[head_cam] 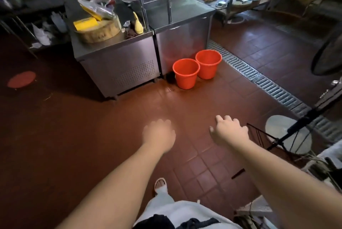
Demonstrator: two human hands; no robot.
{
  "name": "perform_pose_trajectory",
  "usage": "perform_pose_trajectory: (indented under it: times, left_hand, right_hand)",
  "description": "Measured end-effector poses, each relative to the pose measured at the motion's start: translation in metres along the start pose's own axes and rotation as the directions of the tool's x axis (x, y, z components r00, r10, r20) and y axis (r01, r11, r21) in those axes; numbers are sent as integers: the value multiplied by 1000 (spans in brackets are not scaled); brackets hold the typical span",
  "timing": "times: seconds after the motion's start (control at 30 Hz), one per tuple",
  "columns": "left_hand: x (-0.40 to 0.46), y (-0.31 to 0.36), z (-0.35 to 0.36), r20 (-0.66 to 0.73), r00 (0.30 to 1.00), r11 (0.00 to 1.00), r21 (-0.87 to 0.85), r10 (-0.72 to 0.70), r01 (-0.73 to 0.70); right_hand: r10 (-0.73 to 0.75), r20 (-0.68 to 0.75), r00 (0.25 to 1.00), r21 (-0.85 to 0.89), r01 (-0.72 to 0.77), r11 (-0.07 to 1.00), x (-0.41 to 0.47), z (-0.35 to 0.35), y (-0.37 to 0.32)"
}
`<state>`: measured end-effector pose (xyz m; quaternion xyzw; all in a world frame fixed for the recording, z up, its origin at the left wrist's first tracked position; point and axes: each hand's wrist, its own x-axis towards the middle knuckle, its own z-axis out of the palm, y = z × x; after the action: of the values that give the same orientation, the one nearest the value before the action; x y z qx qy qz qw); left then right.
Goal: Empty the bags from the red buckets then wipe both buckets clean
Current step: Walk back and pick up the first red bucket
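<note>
Two red buckets stand touching on a kitchen floor, against a steel counter.
The near bucket point(186, 73) and far bucket point(208, 64) sit well beyond the left hand point(159, 133) and right hand point(229, 130), both loose-fingered, holding nothing, likely reaching.

A stainless-steel table point(118, 62) stood on the red-brown tiled floor point(203, 173), with a perforated vent panel low on its front. On its top lay a round wooden chopping block point(100, 31) carrying a yellow box point(85, 23) and a clear plastic bag point(96, 8). A yellow squeeze bottle point(138, 25) stood just beside the block. A metal drain grate point(259, 78) ran diagonally across the floor. A round red lid point(21, 79) lay flat on the floor at far left. A fan base point(288, 134) stood at right.
</note>
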<state>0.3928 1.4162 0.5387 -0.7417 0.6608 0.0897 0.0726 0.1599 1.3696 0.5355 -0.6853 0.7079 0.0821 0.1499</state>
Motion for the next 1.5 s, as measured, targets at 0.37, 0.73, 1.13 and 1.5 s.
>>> perform_pose_trajectory:
  times: [0.37, 0.73, 1.13, 1.5]
  left_hand:
    - [268, 15, -40, 19, 972, 972, -4, 235, -235]
    - [461, 157, -95, 63, 829, 818, 141, 555, -558]
    - [625, 343, -152, 21, 831, 823, 129, 556, -553]
    - [813, 455, -164, 53, 828, 822, 99, 559, -561]
  right_hand:
    - [300, -31, 953, 61, -298, 953, 193, -58, 19]
    - [525, -46, 850, 197, -508, 839, 316, -93, 88]
    - [509, -29, 860, 198, -494, 847, 511, -183, 251]
    - [538, -3, 843, 172, -530, 831, 692, -236, 333]
